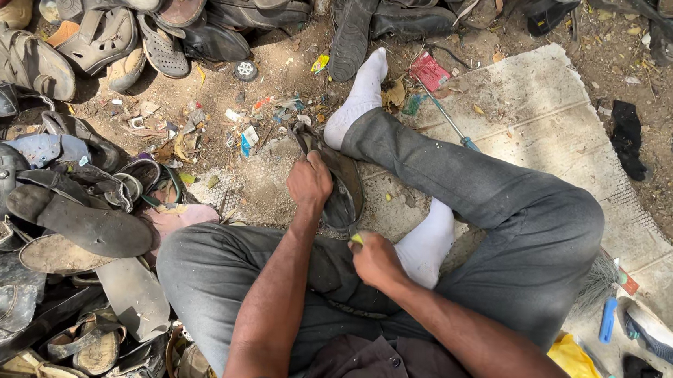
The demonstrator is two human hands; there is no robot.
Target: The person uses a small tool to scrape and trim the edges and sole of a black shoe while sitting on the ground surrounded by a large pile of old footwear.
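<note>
Left hand (308, 181) clamps the worn dark leather shoe (337, 183) between the knees, long axis running away, toe pointing outward. Right hand (375, 259) pinches a small yellow-green tool (357, 238) at its heel. Red flat packet (429, 71) lies beyond the white sock (359, 96).

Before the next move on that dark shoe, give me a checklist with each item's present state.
1. Left hand has hold of the dark shoe: ok, it grips the upper part.
2. Right hand has its tool: ok, it is closed on a small yellow-green tool at the shoe's lower end.
3. Shoe is steadied: ok, it lies between the two socked feet, near the far white sock.
4. Tool tip touches the shoe: cannot tell, the hand hides it.
5. Spare tools are at hand: ok, a blue-handled tool lies on the mat to the right.
</note>
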